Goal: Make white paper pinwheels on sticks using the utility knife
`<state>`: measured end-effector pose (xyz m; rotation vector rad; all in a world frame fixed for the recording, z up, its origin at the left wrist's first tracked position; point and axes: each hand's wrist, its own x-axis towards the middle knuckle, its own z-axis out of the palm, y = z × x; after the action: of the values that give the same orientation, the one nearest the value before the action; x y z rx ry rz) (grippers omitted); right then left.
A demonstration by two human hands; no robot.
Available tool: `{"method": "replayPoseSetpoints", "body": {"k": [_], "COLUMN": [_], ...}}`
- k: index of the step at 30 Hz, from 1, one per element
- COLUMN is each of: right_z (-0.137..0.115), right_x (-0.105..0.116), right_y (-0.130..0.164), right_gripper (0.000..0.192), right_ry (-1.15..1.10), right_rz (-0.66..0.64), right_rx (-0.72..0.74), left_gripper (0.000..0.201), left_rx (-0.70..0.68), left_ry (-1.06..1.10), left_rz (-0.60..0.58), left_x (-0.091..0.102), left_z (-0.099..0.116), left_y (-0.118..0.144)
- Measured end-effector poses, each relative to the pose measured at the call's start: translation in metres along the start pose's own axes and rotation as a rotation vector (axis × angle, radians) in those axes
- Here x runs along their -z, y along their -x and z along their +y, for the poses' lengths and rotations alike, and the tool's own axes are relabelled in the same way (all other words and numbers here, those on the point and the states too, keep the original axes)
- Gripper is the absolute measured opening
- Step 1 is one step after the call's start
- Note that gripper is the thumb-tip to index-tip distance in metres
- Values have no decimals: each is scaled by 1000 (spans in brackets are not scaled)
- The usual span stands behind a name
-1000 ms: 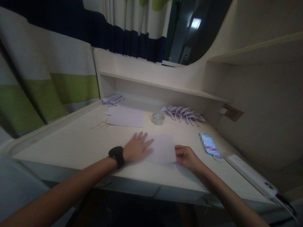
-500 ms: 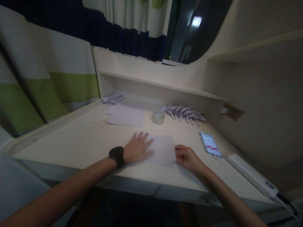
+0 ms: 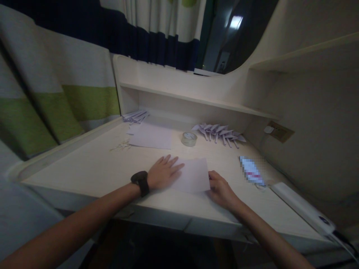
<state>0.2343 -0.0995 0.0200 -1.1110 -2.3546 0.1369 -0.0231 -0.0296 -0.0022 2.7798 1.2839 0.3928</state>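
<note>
A white sheet of paper (image 3: 194, 175) lies on the desk in front of me. My left hand (image 3: 164, 172), with a dark watch on its wrist, presses flat over the sheet's left part, fingers spread. At the opposite edge, my right hand (image 3: 220, 188) has its fingers closed on the paper's right side; the thumb is partly hidden by the sheet. Beyond the paper stands a roll of clear tape (image 3: 189, 139).
Larger white paper (image 3: 153, 135) lies at the back left, near rolled paper sticks (image 3: 136, 117) and thin pale pieces (image 3: 121, 145). Folded paper pinwheels (image 3: 220, 133) line the back right. A phone (image 3: 251, 171) and a white power strip (image 3: 303, 207) lie on the right.
My right hand has turned slightly and its fingers sit a little lower on the paper's edge. The left hand stays flat. The whole view has shifted a little.
</note>
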Motion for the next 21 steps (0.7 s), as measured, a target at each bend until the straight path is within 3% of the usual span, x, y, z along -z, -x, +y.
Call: {"method": "replayPoseSetpoints", "body": {"k": [21], "right_z": [16], "right_x": [-1], "right_y": [8], "right_gripper": [32], "right_ry": [-88], "right_rz": [-9], "right_rx": [61], "left_gripper": [55], "left_rx": [2], "left_ry": [-17], "left_rz": [20], "left_x": [2], "left_z": [3], "left_y": [2]}}
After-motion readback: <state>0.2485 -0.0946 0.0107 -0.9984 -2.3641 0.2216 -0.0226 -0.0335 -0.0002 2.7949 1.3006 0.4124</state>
